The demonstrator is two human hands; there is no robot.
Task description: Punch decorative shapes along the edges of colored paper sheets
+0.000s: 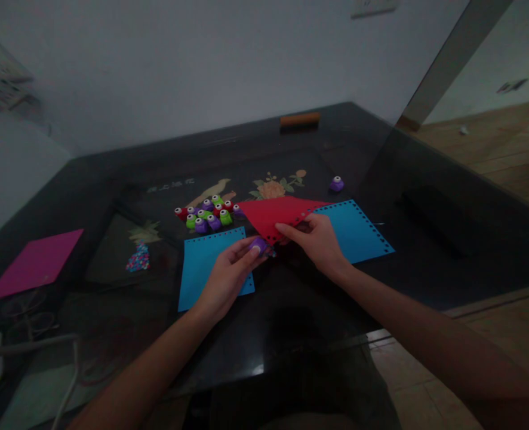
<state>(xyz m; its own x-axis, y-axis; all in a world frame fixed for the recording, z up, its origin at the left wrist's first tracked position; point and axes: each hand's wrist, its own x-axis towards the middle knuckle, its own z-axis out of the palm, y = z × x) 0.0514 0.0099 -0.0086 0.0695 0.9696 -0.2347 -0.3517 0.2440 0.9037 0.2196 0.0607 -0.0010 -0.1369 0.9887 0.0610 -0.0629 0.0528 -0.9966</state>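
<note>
In my left hand [231, 269] is a small purple hole punch [259, 245] with a single round eye, gripped between thumb and fingers. Its front end meets the lower edge of a red sheet of paper [277, 212], which has punched holes along that side. My right hand [316, 242] pinches the red sheet by the holed edge. Below my left hand lies a blue sheet [202, 269] with holes along its top and right edges. A second blue sheet [358, 233], also holed at its edges, lies by my right hand.
Several eyed punches [208, 215] in green, purple and red stand in a cluster; another purple one [336, 184] stands apart. Colourful paper dots [138, 260] form a pile. A magenta sheet [36, 263] lies left on the dark glossy table [264, 340]. An orange-brown cylinder [299, 119] rests at the back.
</note>
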